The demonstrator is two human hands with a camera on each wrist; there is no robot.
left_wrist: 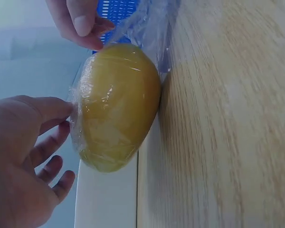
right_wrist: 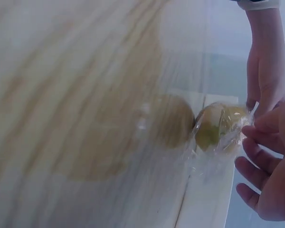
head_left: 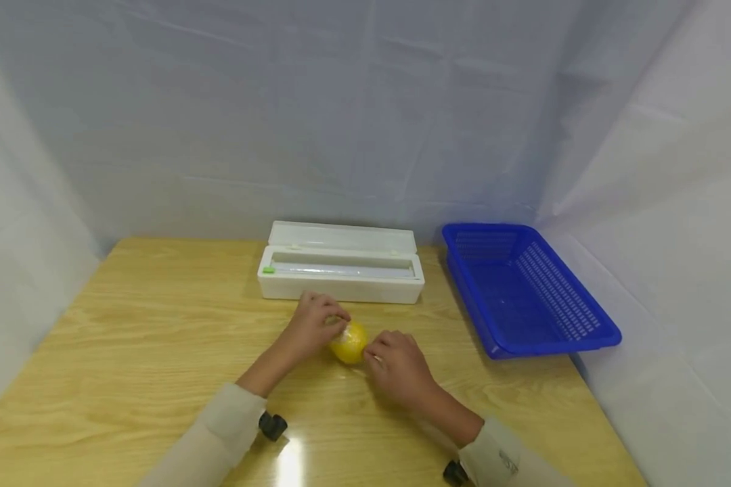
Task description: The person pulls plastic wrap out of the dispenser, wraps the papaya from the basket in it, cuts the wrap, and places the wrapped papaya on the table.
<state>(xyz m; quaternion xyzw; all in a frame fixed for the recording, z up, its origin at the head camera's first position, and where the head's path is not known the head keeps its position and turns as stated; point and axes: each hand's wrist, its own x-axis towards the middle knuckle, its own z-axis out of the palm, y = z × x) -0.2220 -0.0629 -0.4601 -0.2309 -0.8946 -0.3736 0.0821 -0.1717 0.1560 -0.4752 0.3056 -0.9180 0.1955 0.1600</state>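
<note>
Where the round yellow fruit (head_left: 349, 341) sits on grained wood, both hands' grips (head_left: 309, 325) (head_left: 397, 365) pinch its crinkly clear film (left_wrist: 149, 23).

A light wooden table (head_left: 128, 325) bears a white cling-film dispenser (head_left: 341, 270), blue plastic basket (head_left: 524, 291) and film-wrapped yellow fruit (head_left: 349, 342).

Basket (head_left: 526, 291) right of dispenser (head_left: 341, 270)

Both forearms in pale sleeves reach forward and angle inward, bringing the hands close together. The left hand (head_left: 309, 327) curls its fingers in a pinching grip. The right hand (head_left: 399, 368) pinches likewise, knuckles up.
</note>
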